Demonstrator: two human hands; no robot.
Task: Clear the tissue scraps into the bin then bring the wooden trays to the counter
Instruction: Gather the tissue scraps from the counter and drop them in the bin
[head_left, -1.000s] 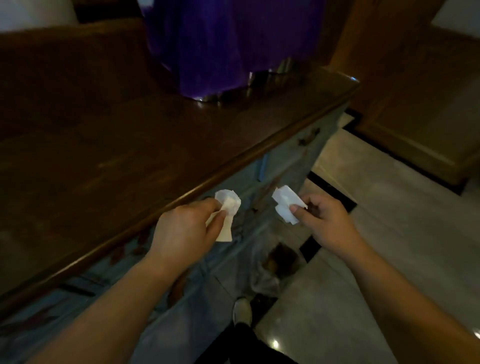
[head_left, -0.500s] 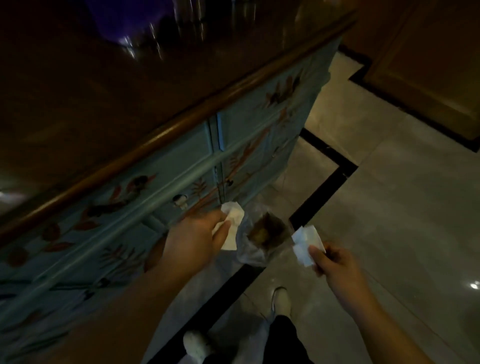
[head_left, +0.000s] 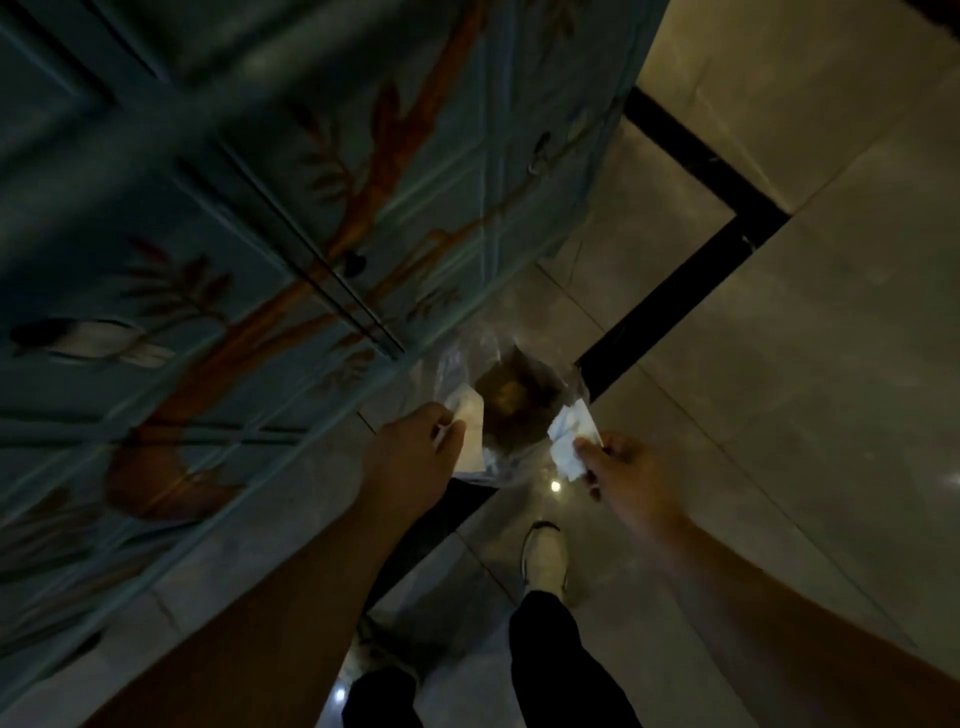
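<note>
A small bin (head_left: 511, 402) lined with a clear plastic bag stands on the floor against the foot of the cabinet, with brownish waste inside. My left hand (head_left: 415, 447) pinches a white tissue scrap (head_left: 467, 410) over the bin's left rim. At the bin's right rim, my right hand (head_left: 621, 470) grips a second crumpled tissue scrap (head_left: 571, 439). Both scraps are still in my fingers. No wooden trays are in view.
A blue painted cabinet (head_left: 234, 234) with branch and bird patterns fills the left side. Pale floor tiles with a black inlay strip (head_left: 691, 280) lie to the right. My white shoe (head_left: 545, 556) and dark trouser leg are just below the bin.
My view has tipped down from the cabinet top to the floor. Both hands have lowered with their tissue scraps to the bin's rim.
</note>
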